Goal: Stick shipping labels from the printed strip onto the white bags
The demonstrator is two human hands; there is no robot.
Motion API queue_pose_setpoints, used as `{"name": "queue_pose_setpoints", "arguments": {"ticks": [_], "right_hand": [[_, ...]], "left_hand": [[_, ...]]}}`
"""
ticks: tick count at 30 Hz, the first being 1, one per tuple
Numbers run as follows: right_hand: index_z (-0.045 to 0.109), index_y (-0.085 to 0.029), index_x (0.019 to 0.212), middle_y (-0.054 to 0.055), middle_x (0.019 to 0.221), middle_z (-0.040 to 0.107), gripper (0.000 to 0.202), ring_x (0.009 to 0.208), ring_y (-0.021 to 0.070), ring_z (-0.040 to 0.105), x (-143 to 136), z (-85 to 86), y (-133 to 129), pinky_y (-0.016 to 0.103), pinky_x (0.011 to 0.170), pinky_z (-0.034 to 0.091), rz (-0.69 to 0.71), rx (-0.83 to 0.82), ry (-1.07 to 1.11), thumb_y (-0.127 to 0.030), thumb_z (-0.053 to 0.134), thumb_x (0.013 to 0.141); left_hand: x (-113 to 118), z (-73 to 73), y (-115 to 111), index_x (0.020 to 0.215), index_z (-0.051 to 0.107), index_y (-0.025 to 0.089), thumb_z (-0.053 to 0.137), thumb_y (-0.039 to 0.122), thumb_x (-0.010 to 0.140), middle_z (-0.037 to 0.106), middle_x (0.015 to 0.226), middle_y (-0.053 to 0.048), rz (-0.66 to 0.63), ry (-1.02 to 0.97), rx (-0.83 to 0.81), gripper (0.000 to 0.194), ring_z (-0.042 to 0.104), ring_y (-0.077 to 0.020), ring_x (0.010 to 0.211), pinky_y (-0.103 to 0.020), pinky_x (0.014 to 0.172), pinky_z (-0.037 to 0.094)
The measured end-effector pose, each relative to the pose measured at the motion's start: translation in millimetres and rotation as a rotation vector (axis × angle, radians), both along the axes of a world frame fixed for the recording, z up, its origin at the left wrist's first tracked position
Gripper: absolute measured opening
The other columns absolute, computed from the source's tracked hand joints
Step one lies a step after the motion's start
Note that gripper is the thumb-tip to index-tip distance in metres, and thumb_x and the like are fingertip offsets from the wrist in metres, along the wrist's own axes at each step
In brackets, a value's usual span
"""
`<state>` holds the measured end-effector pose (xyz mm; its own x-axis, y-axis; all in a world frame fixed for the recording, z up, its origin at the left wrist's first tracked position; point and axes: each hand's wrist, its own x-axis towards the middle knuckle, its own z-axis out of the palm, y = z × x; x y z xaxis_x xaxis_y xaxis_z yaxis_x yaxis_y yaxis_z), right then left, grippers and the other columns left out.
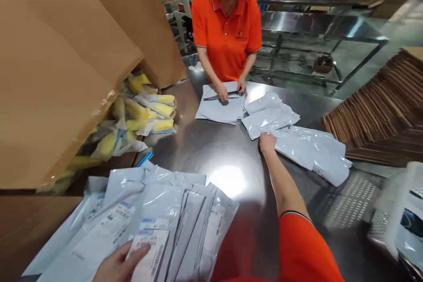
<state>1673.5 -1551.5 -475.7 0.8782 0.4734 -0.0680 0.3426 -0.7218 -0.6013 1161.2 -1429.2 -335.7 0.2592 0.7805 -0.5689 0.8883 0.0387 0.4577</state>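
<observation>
My left hand [120,262], low in the view, is closed on white shipping labels [150,251] printed with barcodes, its thumb lying on top. Around and under it spreads a pile of grey-white mailing bags [161,200], several with labels stuck on. My right hand [267,142] reaches forward across the metal table, its fingers closed at the left end of a shiny mailing bag [312,147]. Another folded mailing bag [272,119] lies just beyond that hand. What the right fingertips pinch is partly hidden.
Across the metal table [194,150], a co-worker in an orange shirt [228,39] handles a dark strip on stacked white bags [216,112]. A large carton [66,75] with yellow wrapped items [161,110] stands left. Flattened cardboard [380,101] and a white basket [393,211] are right.
</observation>
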Motion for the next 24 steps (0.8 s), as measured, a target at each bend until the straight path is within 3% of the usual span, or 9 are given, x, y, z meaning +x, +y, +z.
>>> {"name": "queue_pose_setpoints", "arguments": {"ticks": [4,8,11,14,16,19,21,24], "right_hand": [[0.069,-0.007,0.104,0.022,0.11,0.066,0.03,0.104,0.0248,0.061,4,19.6,-10,0.041,0.093,0.042,0.069,0.037,-0.056,-0.014,0.045,0.088],[0.07,-0.006,0.109,0.024,0.097,0.069,0.034,0.093,0.0305,0.064,-29,71.9,13,0.049,0.088,0.044,0.191,0.083,-0.072,-0.017,0.045,0.089],[0.069,-0.017,0.118,0.017,0.102,0.071,0.037,0.096,0.0271,0.066,-98,130.0,40,0.047,0.091,0.046,0.392,0.32,-0.143,-0.03,0.043,0.095],[0.066,-0.02,0.122,0.014,0.12,0.067,0.036,0.11,0.0262,0.063,-211,172.8,54,0.046,0.097,0.047,0.751,0.559,-0.206,-0.027,0.043,0.095],[0.064,-0.014,0.123,0.016,0.12,0.067,0.036,0.107,0.028,0.064,-296,177.1,55,0.045,0.092,0.052,1.067,0.493,-0.168,-0.018,0.047,0.092],[0.062,-0.01,0.122,0.017,0.115,0.068,0.035,0.106,0.027,0.063,-399,154.1,52,0.043,0.094,0.052,1.356,0.29,-0.078,-0.009,0.045,0.091],[0.059,-0.011,0.126,0.017,0.122,0.066,0.035,0.117,0.0272,0.058,-432,139.5,46,0.045,0.104,0.046,1.428,0.243,0.042,-0.016,0.049,0.093],[0.044,-0.016,0.144,0.016,0.145,0.049,0.059,0.134,0.0288,0.045,-431,144.4,36,0.048,0.111,0.039,1.443,0.278,0.38,-0.037,0.059,0.091]], "left_hand": [[3,14.0,-3,0.082,0.074,0.022,0.066,0.062,0.069,0.077,0.09,-0.004,0.078,-0.196,-0.094,0.042,0.068,-0.0334,0.091,-0.041,0.082,0.054],[-19,27.2,-13,0.076,0.071,0.015,0.072,0.052,0.067,0.073,0.076,-0.007,0.221,-0.339,-0.048,0.038,0.064,-0.0248,0.071,-0.032,0.064,0.049],[-52,35.8,-13,0.08,0.071,0.013,0.076,0.048,0.064,0.071,0.074,-0.006,0.362,-0.407,0.007,0.039,0.061,-0.0207,0.066,-0.029,0.061,0.047],[-88,53.5,-10,0.088,0.07,0.011,0.076,0.046,0.067,0.071,0.079,-0.007,0.516,-0.593,0.127,0.04,0.061,-0.0192,0.067,-0.03,0.063,0.048],[-108,69.5,-10,0.091,0.069,0.012,0.074,0.044,0.069,0.071,0.081,-0.008,0.554,-0.671,0.197,0.039,0.06,-0.0182,0.066,-0.029,0.06,0.047],[-127,88.3,-19,0.091,0.067,0.013,0.071,0.042,0.073,0.07,0.082,-0.007,0.476,-0.67,0.227,0.035,0.057,-0.0162,0.065,-0.026,0.057,0.044],[-132,92.4,-29,0.09,0.066,0.013,0.069,0.041,0.075,0.068,0.079,-0.005,0.399,-0.642,0.22,0.031,0.056,-0.0151,0.065,-0.025,0.058,0.044],[-132,87.3,-44,0.084,0.068,0.013,0.067,0.038,0.077,0.065,0.077,-0.003,0.315,-0.606,0.182,0.026,0.054,-0.0146,0.067,-0.024,0.061,0.043]]}}
